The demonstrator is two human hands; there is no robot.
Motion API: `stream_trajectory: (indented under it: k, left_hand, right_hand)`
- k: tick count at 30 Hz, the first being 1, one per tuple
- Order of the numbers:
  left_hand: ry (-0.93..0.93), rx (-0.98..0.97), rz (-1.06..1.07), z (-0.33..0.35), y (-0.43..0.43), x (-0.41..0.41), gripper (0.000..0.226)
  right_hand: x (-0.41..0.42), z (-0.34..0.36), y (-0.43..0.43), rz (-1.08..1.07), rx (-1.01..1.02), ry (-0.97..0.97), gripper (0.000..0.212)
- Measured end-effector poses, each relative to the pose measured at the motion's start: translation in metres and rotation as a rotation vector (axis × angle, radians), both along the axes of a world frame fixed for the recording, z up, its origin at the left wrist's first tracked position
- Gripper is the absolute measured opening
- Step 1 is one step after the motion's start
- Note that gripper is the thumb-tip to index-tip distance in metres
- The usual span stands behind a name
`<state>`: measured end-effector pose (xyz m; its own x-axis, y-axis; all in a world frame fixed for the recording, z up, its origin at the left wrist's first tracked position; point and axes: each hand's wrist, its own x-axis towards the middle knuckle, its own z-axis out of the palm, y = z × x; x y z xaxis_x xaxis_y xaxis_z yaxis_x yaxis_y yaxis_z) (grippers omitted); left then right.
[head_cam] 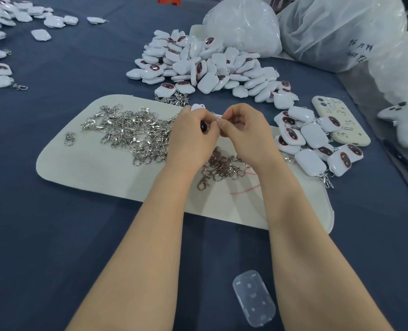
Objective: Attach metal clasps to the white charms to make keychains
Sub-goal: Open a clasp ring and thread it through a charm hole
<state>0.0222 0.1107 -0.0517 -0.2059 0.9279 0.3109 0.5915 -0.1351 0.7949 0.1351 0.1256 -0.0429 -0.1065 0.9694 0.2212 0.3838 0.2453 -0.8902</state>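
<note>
Navy desk (55, 223): cloth-covered, fills the view.
Bags (336, 27): clear plastic, bulging, at the far right.
Mat (90, 168): pale, rounded corners, lying flat mid-desk.
Arms: both forearms bare, reaching forward side by side over the mat's near edge, wrists angled inward.
Charms (205, 65): loose white pile just beyond the mat, some showing dark faces.
Clasps (131, 132): silver tangle on the mat's left half, with a smaller clump under the wrists.
Keychains (310, 144): charms with clasps attached, clustered at the mat's right end.
Left hand (193, 132): raised above the mat, back up, fingers curled round the held charm.
Right hand (246, 130): level with the left, knuckles up, thumb and forefinger pinching a metal bit (218, 118) against the charm's edge.
Phone (339, 120): cream case, face down, right of the keychains.
Case (253, 298): clear plastic, between the forearms, near edge.
Held charm (197, 107): white, its top poking out above the left fingers, touching both hands.
</note>
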Motion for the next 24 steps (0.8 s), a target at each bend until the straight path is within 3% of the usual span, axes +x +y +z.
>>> stream_trajectory:
  k: [12, 21, 24]
  left_hand:
    - [-0.065, -0.031, -0.022, 0.0008, 0.0011, -0.0038, 0.008]
    - [-0.232, -0.056, -0.086, 0.0034, -0.0008, -0.0021, 0.008]
    - [-0.361, -0.041, -0.113, 0.0068, -0.0036, -0.0042, 0.023]
  right_hand:
    - [-0.0021, -0.0042, -0.0016, 0.059, 0.169, -0.172, 0.012]
    - [0.0002, -0.0047, 0.0000, -0.072, 0.135, -0.071, 0.011]
    - [0.0027, -0.0054, 0.0020, -0.111, 0.124, -0.059, 0.011]
